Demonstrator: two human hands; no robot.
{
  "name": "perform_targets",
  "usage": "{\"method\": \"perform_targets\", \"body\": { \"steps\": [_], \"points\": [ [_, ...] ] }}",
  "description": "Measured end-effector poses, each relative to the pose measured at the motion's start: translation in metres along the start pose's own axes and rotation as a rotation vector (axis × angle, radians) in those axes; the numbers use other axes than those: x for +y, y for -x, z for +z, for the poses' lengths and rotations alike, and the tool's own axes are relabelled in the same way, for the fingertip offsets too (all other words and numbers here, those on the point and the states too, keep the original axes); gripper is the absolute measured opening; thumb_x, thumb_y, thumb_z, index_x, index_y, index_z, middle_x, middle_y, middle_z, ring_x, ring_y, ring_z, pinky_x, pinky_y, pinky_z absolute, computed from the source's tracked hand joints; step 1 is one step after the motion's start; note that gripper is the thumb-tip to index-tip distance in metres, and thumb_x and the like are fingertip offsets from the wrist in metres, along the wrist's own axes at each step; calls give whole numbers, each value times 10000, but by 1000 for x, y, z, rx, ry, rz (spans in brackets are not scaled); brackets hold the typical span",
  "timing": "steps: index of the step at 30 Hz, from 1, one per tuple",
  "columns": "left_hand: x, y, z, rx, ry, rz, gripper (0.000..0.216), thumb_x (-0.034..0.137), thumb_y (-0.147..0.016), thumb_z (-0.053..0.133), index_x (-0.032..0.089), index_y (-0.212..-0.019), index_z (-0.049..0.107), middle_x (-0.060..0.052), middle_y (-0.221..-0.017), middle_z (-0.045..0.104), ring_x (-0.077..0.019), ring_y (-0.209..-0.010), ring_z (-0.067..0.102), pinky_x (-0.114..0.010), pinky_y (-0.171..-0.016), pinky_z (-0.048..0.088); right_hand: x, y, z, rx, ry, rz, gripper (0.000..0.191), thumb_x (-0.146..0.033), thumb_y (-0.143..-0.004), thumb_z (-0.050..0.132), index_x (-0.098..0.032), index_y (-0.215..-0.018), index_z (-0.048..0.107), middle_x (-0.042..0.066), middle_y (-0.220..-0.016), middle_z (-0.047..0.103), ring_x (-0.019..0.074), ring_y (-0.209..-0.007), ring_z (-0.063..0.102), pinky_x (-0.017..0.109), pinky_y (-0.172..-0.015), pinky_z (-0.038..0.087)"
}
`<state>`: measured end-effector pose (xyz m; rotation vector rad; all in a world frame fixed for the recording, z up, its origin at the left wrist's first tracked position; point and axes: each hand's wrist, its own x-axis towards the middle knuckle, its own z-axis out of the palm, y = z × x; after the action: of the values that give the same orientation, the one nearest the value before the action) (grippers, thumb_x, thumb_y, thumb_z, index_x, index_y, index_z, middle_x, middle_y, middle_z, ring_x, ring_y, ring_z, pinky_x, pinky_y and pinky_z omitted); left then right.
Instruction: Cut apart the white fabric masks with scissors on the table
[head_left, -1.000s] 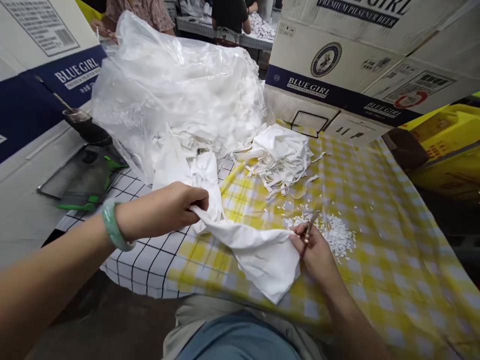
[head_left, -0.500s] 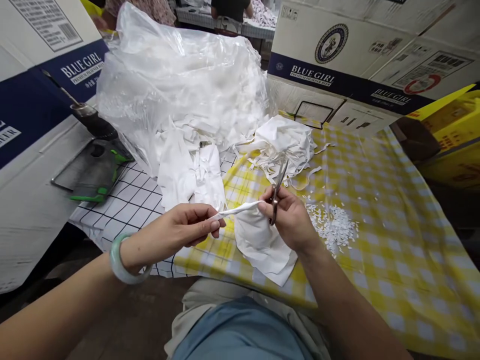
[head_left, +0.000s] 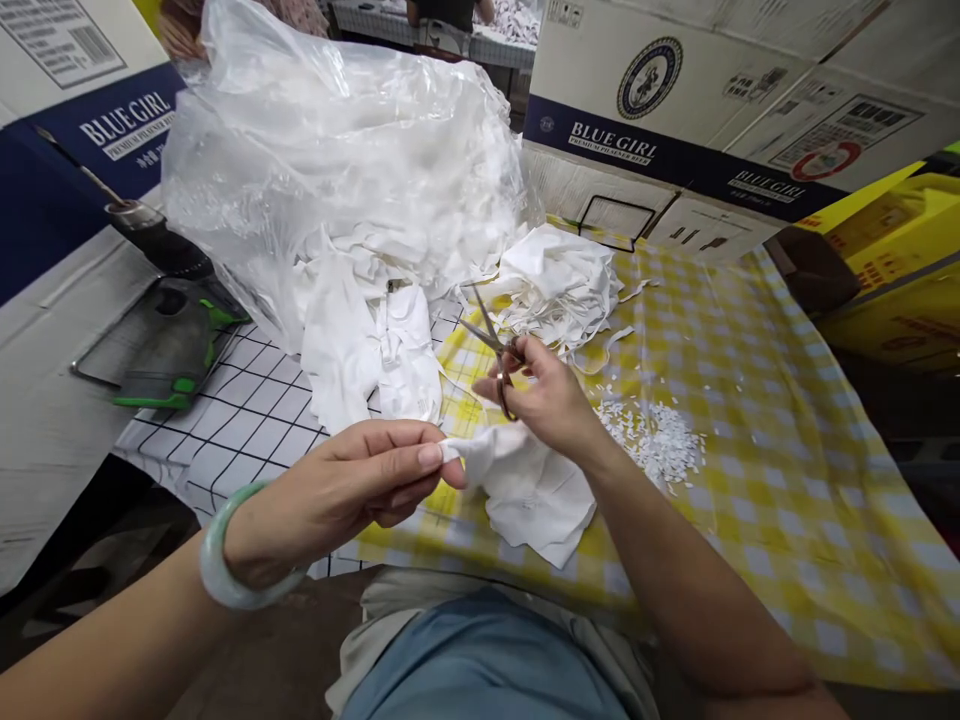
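Observation:
Between thumb and fingers, my left hand pinches the edge of a white fabric piece. The rest of that cloth droops to the right, onto the yellow checked tablecloth. My right hand is closed around the handles of a pair of scissors. The blades are spread and point up and left, apart from the cloth in my left hand. Beyond them lies a heap of white fabric pieces with loose straps. A small pile of white snippets rests right of my right wrist.
A big clear plastic bag stuffed with white fabric stands at the back, spilling some pieces forward. Cartons rise behind right and left. A grey-green device lies at left. Another person is partly visible in the background.
The scissors have swung left and their blades have spread. My right hand has let go of the fabric edge that was stretched between both hands; my left still holds it.

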<state>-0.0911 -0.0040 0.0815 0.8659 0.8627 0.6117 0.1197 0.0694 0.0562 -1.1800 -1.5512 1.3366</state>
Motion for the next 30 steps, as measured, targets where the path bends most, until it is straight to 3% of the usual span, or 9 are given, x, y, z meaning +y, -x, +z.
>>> {"method": "perform_targets", "body": {
  "steps": [3,5,10,14,17,19,21,24,30],
  "points": [
    [3,0,1,50,141,6,283,415,-885,628,149,-853,715,59,-561,300,-53,-495,205,-184,-447,176,9,22,13,-148,-144,-67,443,-370,-653,834,-235,-879,477,8,-988,611,153,-854,556,264,-705,452],
    [5,0,-2,39,122,-27,278,416,-881,635,151,-842,709,61,-561,293,-52,-492,202,-183,-446,179,9,34,17,-217,-251,-65,392,-329,-692,813,-231,-857,471,-3,-935,605,131,-785,554,254,-682,445],
    [11,7,2,-9,-290,-32,327,452,-921,562,175,-886,734,17,-601,409,-91,-532,329,-213,-480,284,-8,21,11,-280,-456,46,350,-348,-708,802,-208,-783,490,-53,-726,501,76,-609,448,210,-566,362],
    [8,7,20,195,-676,467,190,310,-903,595,210,-842,745,-93,-933,617,-226,-908,555,-307,-801,473,-8,1,32,-406,-613,216,402,-367,-610,833,-206,-766,499,-62,-670,468,79,-577,425,206,-520,338],
    [-4,-3,29,350,-541,666,195,249,-920,568,210,-827,735,-111,-1102,584,-251,-1074,532,-332,-929,456,7,4,55,-489,-674,270,426,-474,-600,792,-208,-735,488,-54,-641,462,97,-579,430,235,-541,372],
    [-14,-14,33,379,-274,630,239,256,-939,543,192,-782,711,-87,-1027,551,-185,-883,548,-283,-769,481,16,13,56,-440,-588,244,438,-542,-641,751,-208,-766,498,-45,-655,484,113,-612,456,261,-607,408],
    [-24,-25,37,387,-61,570,241,271,-931,561,170,-756,693,-60,-989,504,-108,-680,466,-241,-599,423,23,26,40,-260,-328,173,433,-559,-688,735,-210,-794,503,-25,-721,525,135,-690,492,285,-685,422],
    [-40,-41,45,377,-19,485,232,296,-931,568,158,-790,691,-56,-1044,479,-72,-614,391,-234,-544,367,25,51,0,11,197,2,391,-532,-725,740,-213,-768,520,1,-797,549,171,-798,501,305,-750,400],
    [-67,-74,68,252,-57,408,291,337,-939,548,164,-734,658,-68,-1073,486,-113,-693,420,-240,-558,372,30,99,-50,-14,612,-125,472,-603,-698,741,-210,-680,482,-2,-685,525,167,-691,459,308,-671,334]
  ]
}}
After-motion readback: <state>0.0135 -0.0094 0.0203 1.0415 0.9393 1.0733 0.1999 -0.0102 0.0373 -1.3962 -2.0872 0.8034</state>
